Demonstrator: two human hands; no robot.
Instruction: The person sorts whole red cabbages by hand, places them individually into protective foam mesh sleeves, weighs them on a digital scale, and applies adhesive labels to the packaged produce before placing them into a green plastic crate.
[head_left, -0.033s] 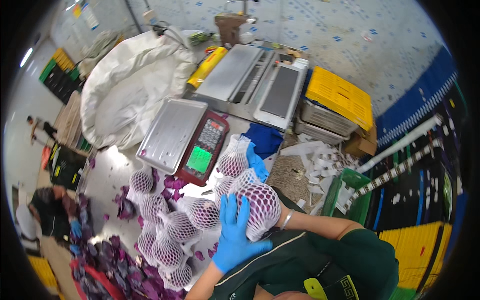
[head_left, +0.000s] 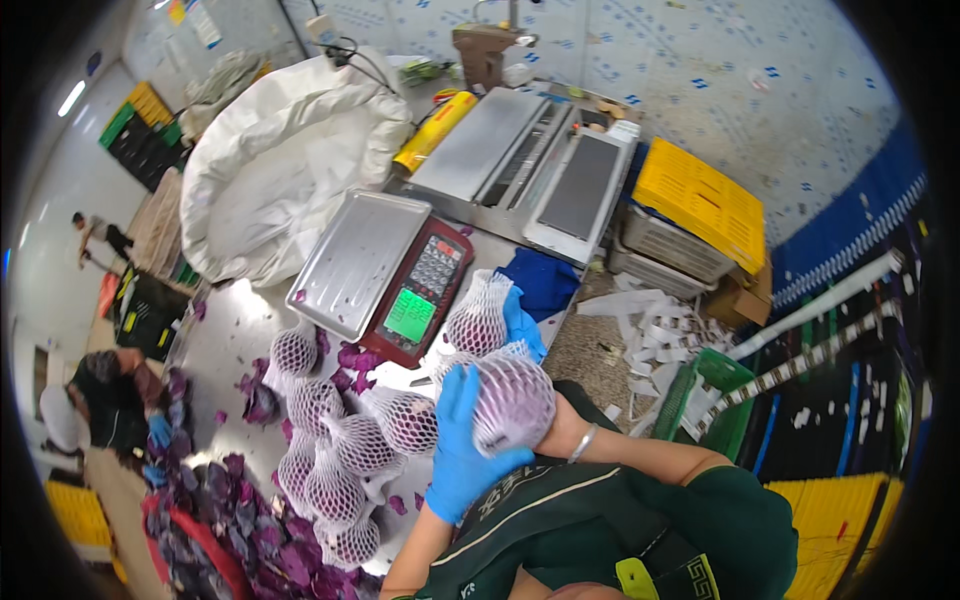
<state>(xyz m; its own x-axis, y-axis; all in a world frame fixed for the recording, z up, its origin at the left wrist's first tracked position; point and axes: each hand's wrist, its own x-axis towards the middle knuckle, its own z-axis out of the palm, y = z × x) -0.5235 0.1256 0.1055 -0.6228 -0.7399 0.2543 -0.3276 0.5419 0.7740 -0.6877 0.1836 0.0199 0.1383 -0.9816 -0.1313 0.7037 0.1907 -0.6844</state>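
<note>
A red cabbage in a white foam net (head_left: pixel 512 402) is held in front of my body, at the table's near edge. My left hand (head_left: pixel 468 440), in a blue glove, is closed around its left side, with fingers pointing up. Bare, with a silver bangle at the wrist, my right hand (head_left: pixel 566 428) supports its right side; most of its fingers are hidden behind the cabbage. Just beyond stands another netted cabbage (head_left: pixel 478 318). Several more netted cabbages (head_left: pixel 365 443) lie grouped to the left on the metal table (head_left: pixel 240 330).
A red scale (head_left: pixel 405 300) with a lit green display stands ahead. Behind it are a wrapping machine (head_left: pixel 480 145) and a big white sack (head_left: pixel 290 170). Loose purple leaves (head_left: pixel 270 540) pile at lower left, near a co-worker (head_left: pixel 115 400). Yellow crates (head_left: pixel 700 205) and a green basket (head_left: pixel 715 385) are right.
The view has shifted slightly, so the scene sits further right. The cabbage in my hands has turned a little, and more of my right hand shows beside it.
</note>
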